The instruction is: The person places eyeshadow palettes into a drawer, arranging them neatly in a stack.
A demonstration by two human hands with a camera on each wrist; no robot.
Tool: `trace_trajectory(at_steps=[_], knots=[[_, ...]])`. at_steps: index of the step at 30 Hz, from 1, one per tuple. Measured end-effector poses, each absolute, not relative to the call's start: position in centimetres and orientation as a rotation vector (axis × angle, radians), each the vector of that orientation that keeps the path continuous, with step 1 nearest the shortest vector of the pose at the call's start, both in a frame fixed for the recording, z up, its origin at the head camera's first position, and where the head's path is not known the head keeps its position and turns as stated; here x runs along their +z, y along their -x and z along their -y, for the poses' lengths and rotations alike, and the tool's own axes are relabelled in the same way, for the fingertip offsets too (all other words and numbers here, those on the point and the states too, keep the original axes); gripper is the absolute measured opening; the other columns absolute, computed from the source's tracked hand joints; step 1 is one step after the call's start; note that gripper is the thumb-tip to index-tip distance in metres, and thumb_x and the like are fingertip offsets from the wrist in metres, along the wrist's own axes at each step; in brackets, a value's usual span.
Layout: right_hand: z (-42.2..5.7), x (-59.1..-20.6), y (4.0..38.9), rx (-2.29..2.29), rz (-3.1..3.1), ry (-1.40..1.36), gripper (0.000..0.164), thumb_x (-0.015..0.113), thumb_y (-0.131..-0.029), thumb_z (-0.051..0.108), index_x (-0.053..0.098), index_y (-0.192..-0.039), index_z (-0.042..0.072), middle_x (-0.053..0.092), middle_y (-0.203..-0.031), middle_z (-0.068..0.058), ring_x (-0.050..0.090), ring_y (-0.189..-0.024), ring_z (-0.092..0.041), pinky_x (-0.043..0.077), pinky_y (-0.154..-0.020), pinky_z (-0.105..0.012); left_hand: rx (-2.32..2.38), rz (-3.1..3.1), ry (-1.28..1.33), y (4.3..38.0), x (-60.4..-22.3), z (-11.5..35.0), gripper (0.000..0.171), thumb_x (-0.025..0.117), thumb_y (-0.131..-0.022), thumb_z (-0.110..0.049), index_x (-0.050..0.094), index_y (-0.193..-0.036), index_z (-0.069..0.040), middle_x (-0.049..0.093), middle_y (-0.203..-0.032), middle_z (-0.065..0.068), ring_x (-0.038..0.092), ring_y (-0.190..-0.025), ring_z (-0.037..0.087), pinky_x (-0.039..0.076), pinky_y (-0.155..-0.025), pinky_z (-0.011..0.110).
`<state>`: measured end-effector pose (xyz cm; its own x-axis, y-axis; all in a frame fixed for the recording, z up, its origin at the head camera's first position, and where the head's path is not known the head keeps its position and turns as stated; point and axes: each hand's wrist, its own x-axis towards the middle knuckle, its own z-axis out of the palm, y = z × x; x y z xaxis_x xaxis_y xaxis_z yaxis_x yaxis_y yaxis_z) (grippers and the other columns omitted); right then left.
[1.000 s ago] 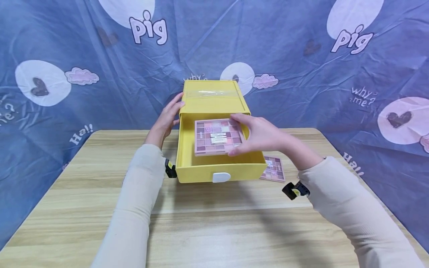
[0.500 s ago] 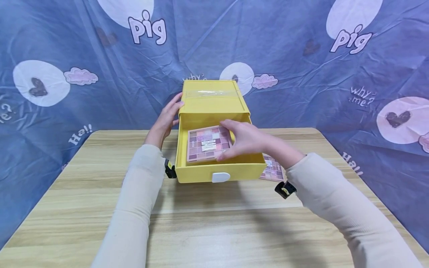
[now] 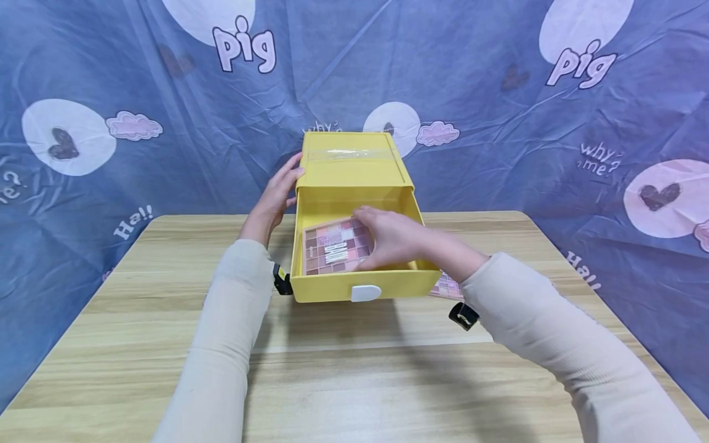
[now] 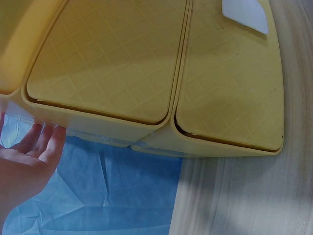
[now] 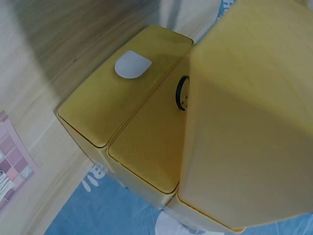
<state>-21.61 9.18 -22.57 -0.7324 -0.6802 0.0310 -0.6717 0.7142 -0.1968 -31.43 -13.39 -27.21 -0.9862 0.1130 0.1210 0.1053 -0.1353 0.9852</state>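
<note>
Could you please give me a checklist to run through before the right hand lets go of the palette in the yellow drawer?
1. Top drawer open: ok, pulled out.
2. Palette within the drawer walls: ok in the head view.
3. Palette flat on the drawer floor: cannot tell; its underside is hidden.
4. Cabinet steadied: ok, the left hand touches its left side.
5. Right hand out of the drawer: not ok, it is inside, holding the palette's right side.
6. Lower drawers shut: ok, both look closed in the left wrist view.

Right grip (image 3: 392, 238) holds palette (image 3: 333, 247) inside yellow drawer (image 3: 324, 289).
</note>
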Motion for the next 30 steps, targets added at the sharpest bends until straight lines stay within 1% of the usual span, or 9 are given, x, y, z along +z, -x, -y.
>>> trace_trajectory(at_steps=[4, 9, 14, 20, 24, 30], knots=[[-8.87, -22.77, 21.56, -0.259, -2.861, 1.092, 0.100, 0.071, -0.060, 0.048, 0.028, -0.130, -0.008, 0.028, -0.133, -0.021, 0.024, -0.122, -0.030, 0.021, -0.096, -0.037, 2.353, -2.057, -0.257, 31.43, -27.25, 13.40, 0.052, 0.050, -0.083, -0.029, 0.035, -0.133, -0.027, 0.034, -0.133, 0.000, 0.032, -0.118, 0.016, 0.023, -0.091, 0.047], [-8.63, -22.99, 21.43, -0.170, -2.871, 1.074, 0.103, 0.071, -0.059, 0.050, 0.026, -0.131, -0.009, 0.027, -0.133, -0.023, 0.025, -0.122, -0.032, 0.023, -0.095, -0.038, 2.346, -2.062, -0.269, 31.44, -27.29, 13.43, 0.052, 0.050, -0.083, -0.029, 0.035, -0.133, -0.027, 0.034, -0.133, 0.000, 0.031, -0.118, 0.016, 0.023, -0.091, 0.047], [-8.41, -23.08, 21.27, -0.106, -2.875, 1.088, 0.101, 0.071, -0.059, 0.048, 0.029, -0.129, -0.010, 0.032, -0.129, -0.025, 0.032, -0.117, -0.033, 0.026, -0.094, -0.038, 2.351, -2.059, -0.279, 31.46, -27.29, 13.42, 0.052, 0.049, -0.083, -0.028, 0.035, -0.133, -0.026, 0.033, -0.133, 0.000, 0.031, -0.119, 0.017, 0.023, -0.091, 0.047], [-8.27, -23.17, 21.12, -0.069, -2.866, 1.113, 0.098, 0.071, -0.060, 0.046, 0.030, -0.128, -0.011, 0.038, -0.125, -0.023, 0.039, -0.111, -0.031, 0.031, -0.091, -0.036, 2.355, -2.058, -0.272, 31.54, -27.31, 13.41, 0.052, 0.049, -0.083, -0.028, 0.034, -0.133, -0.026, 0.032, -0.134, 0.000, 0.030, -0.119, 0.016, 0.022, -0.092, 0.047], [-8.27, -23.22, 21.06, -0.051, -2.852, 1.087, 0.098, 0.070, -0.061, 0.047, 0.028, -0.129, -0.010, 0.036, -0.127, -0.022, 0.037, -0.114, -0.030, 0.030, -0.092, -0.036, 2.353, -2.061, -0.273, 31.50, -27.29, 13.42, 0.052, 0.049, -0.084, -0.028, 0.034, -0.133, -0.026, 0.031, -0.134, -0.001, 0.030, -0.119, 0.016, 0.022, -0.092, 0.047], [-8.37, -23.16, 20.90, -0.035, -2.825, 1.057, 0.100, 0.067, -0.064, 0.048, 0.022, -0.131, -0.010, 0.031, -0.131, -0.023, 0.031, -0.118, -0.031, 0.026, -0.094, -0.036, 2.353, -2.059, -0.274, 31.52, -27.34, 13.40, 0.052, 0.049, -0.084, -0.028, 0.034, -0.133, -0.026, 0.031, -0.134, -0.001, 0.030, -0.119, 0.015, 0.023, -0.092, 0.046]])
